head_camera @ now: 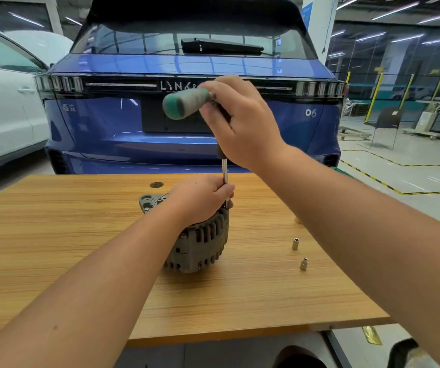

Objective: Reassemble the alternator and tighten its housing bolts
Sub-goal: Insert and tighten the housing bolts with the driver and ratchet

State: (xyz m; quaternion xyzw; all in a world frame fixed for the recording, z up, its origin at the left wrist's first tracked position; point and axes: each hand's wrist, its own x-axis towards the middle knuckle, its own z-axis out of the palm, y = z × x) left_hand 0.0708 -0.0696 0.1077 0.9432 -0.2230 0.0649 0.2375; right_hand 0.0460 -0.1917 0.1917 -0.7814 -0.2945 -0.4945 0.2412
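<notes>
A: Where does the grey ribbed cast-metal alternator (197,243) sit?

B: On the light wood-grain bench (80,235), near its middle, standing on one end; a mounting lug sticks out at its far left side

A: And the hands?

B: The left hand (200,197) rests on top of the alternator, its fingers (222,191) curled and pinching the lower end of the tool's thin steel shaft (225,176); the right hand (242,120) is raised above, fingers clenched around the T-handle driver with a green and grey grip (184,103); the grip points left, and the shaft drops straight down from the right hand to the alternator's upper right edge

A: Is the tip seated on a bolt?

B: I cannot tell; the left hand covers that spot

A: Anything else on the bench?

B: Two small silver metal sockets (295,243) stand upright to the right of the alternator, well apart from it, one nearer than the other; a dark round inset (156,185) lies near the far edge; behind the bench stands the rear of a blue car (187,144), with a white car (4,115) to its left
</notes>
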